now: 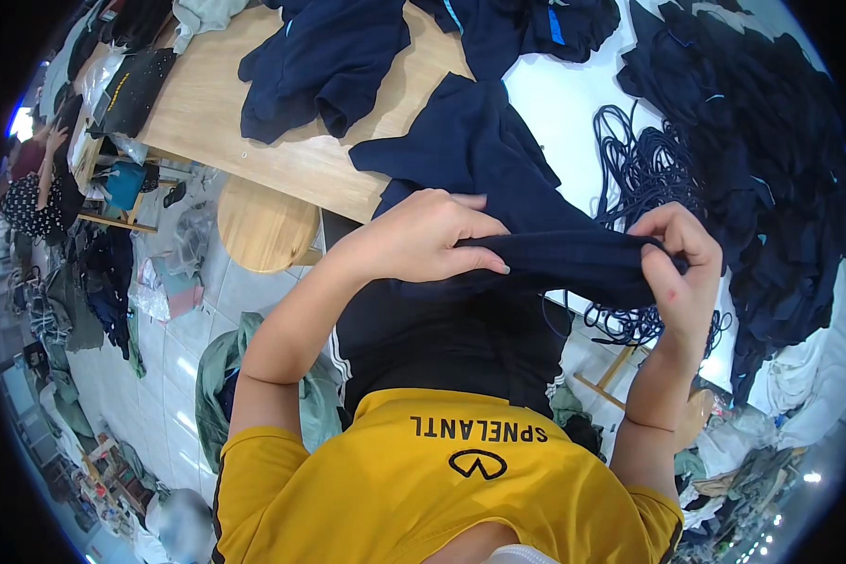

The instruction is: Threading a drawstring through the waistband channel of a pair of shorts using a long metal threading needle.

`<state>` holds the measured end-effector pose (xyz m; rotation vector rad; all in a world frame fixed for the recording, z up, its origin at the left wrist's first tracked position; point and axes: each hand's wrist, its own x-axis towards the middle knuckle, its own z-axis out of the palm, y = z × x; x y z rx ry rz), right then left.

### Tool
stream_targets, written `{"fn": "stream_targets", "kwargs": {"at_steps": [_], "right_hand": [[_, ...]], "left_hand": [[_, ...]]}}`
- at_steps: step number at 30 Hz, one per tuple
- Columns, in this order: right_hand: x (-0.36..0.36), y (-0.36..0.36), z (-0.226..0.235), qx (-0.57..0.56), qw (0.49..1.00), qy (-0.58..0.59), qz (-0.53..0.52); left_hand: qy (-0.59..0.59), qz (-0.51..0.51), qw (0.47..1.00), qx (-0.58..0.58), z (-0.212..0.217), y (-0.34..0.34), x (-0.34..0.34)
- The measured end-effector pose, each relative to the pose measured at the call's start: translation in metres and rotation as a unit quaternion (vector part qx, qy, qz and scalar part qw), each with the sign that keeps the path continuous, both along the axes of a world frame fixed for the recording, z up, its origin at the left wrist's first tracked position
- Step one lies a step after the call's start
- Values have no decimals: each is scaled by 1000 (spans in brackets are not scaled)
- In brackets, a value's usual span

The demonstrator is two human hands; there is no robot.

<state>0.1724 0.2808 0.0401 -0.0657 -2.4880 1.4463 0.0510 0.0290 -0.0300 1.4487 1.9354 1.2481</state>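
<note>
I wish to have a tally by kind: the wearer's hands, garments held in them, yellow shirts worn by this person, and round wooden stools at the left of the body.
Bare hands, left hand and right hand: 2
Dark navy fabric garment, held: 1
Yellow short-sleeved shirt: 1
Round pale wooden stool: 1
Total: 5

Wooden tabletop (207, 94) under navy garments (475, 141), white tabletop (566, 103) under cords (647, 174)
</note>
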Motion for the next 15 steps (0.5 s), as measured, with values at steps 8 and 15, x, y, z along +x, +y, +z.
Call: {"fn": "stream_targets", "kwargs": {"at_steps": [8,15], "right_hand": [[-9,-52,-8,38,988,-3,149],[-1,-20,-62,225,969,-101,6]], "left_hand": [[64,123,986,89,-19,24,40],[296,218,926,89,-2,-23,27]]}}
